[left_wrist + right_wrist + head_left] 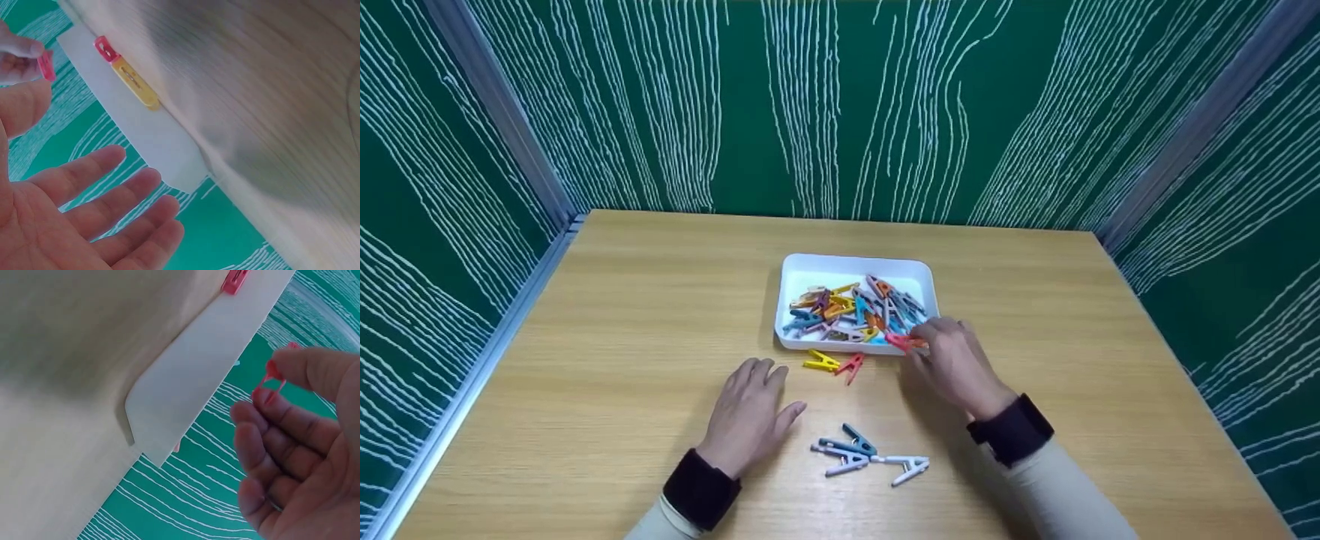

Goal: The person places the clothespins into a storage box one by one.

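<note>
Between thumb and fingertips my right hand [954,366] pinches a red clothespin [272,371], over the front right corner of a white tray [851,261]. Inside the tray lies a heap of clothespins [840,307] in yellow, orange, blue, teal, pink and other colours. Just in front of it, a yellow clothespin [822,361] and another red clothespin [850,367] lie end to end. My left hand [746,416] is held near the tabletop left of them, fingers spread, holding nothing. The left wrist view shows its bare palm.
Nearer on the wooden table [645,300] a dark teal clothespin [859,440], a pale lilac clothespin [849,460] and a white clothespin [910,466] meet at their ends. Green walls with white lines [750,150] and metal posts enclose the table's back and sides.
</note>
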The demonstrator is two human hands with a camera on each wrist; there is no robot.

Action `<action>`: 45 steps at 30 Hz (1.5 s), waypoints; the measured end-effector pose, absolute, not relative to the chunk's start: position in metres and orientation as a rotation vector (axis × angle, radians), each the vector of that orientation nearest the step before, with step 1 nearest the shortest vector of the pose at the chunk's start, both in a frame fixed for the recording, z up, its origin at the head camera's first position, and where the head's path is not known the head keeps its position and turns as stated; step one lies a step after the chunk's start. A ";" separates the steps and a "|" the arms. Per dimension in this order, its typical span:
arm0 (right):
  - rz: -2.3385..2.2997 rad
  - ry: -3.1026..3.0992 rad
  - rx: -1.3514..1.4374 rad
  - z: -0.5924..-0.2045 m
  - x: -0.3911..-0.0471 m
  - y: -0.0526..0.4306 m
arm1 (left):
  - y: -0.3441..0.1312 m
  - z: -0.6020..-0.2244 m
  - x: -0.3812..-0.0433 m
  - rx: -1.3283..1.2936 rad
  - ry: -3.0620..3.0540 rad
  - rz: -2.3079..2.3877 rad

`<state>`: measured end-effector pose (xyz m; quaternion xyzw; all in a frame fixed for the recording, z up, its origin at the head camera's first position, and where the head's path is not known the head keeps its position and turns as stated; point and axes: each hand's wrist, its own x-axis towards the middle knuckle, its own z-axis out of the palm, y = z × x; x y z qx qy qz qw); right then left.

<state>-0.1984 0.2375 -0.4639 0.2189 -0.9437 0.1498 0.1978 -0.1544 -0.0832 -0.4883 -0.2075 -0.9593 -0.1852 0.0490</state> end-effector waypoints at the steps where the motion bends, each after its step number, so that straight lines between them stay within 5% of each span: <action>1: 0.405 -2.635 0.598 -0.463 -0.203 0.237 | -0.084 -0.489 -0.154 -0.634 -2.917 -0.562; 15: 0.381 -2.818 0.425 -0.462 -0.236 0.226 | -0.084 -0.489 -0.155 -0.641 -2.910 -0.560; 45: 0.537 -2.619 0.375 -0.484 -0.154 0.247 | -0.077 -0.488 -0.151 -0.660 -2.934 -0.548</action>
